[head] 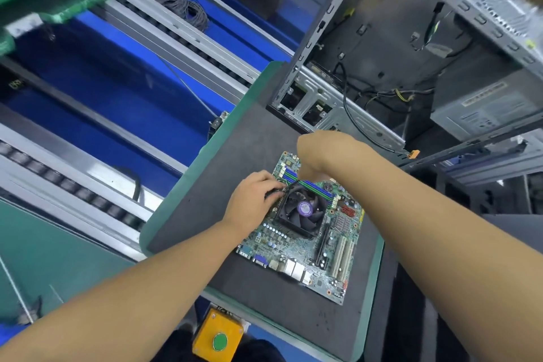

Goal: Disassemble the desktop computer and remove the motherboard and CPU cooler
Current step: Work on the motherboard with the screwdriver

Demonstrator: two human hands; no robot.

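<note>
Motherboard (308,247) is already out of the computer case (382,47) and lies flat on the dark mat of the desk (235,156), component side up, well apart from the case opening. Step in hand, by judgement: cooler removal. CPU cooler (299,211) is still seated on the board, fan up.

Left hand (252,203): fingers curled and pinched at the cooler's far-left corner, apparently on a fastener or the thin black fan lead; which one cannot be told. Right hand (311,164): bent down over the far edge of the cooler, above the blue/green RAM slots (311,185); fingers hidden by the wrist, so spread vs. closed cannot be told.

Orientation: board long axis runs from far-left to near-right, diagonal to the desk edge. Rear I/O ports (VGA, USB etc.) face the near-left edge, toward the person; white expansion slots sit at the near-right end.

Next move calls for: release each corner fastener, unplug the fan lead, then lift the cooler straight up while the board is held down.
</note>
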